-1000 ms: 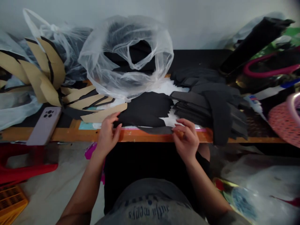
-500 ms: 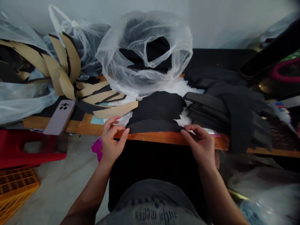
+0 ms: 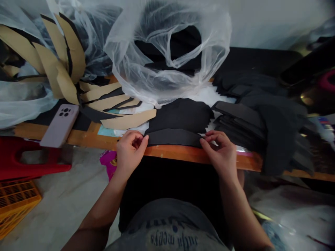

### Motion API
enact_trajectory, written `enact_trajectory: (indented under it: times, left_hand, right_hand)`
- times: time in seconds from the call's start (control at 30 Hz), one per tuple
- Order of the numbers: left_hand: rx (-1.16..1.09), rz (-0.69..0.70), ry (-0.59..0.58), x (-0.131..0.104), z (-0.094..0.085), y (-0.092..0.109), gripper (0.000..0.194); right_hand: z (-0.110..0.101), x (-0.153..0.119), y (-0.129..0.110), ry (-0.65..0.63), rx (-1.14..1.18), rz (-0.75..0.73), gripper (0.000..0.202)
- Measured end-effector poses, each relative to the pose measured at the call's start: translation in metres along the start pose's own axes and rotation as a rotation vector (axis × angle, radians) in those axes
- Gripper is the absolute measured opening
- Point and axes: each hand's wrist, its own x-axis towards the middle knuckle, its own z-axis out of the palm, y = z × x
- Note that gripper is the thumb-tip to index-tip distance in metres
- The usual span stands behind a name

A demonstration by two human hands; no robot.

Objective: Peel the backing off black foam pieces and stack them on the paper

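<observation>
A curved dark grey strip [image 3: 175,137] lies along the table's front edge, over a spread of black pieces [image 3: 183,113]. At the strip's left end, my left hand [image 3: 132,150] pinches its corner between thumb and curled fingers. The opposite end is pinched by my right hand [image 3: 221,153], with the thumb underneath and the fingers bent above. Just beyond my left hand rests a tan-faced strip [image 3: 128,120]. To the right of the black spread is a pile of similar dark strips [image 3: 239,116].
A clear plastic bag [image 3: 125,66] with black pieces inside stands behind. At left are tan-faced curved pieces [image 3: 74,52] and a phone [image 3: 60,125] overhanging the table edge [image 3: 86,136]. A red stool [image 3: 52,169] and a yellow crate [image 3: 18,202] are on the floor.
My left hand's fingers have curled in to close on the strip's left end. The right hand keeps its pinch. The camera view has shifted slightly.
</observation>
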Motion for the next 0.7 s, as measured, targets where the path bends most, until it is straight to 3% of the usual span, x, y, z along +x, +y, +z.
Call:
enact_trajectory:
  times: [0.7]
  left_hand:
    - [0.066, -0.02, 0.012, -0.0031, -0.0032, 0.0027, 0.017]
  right_hand:
    - [0.0003, 0.0049, -0.0043, -0.034, -0.139, -0.021, 0.015]
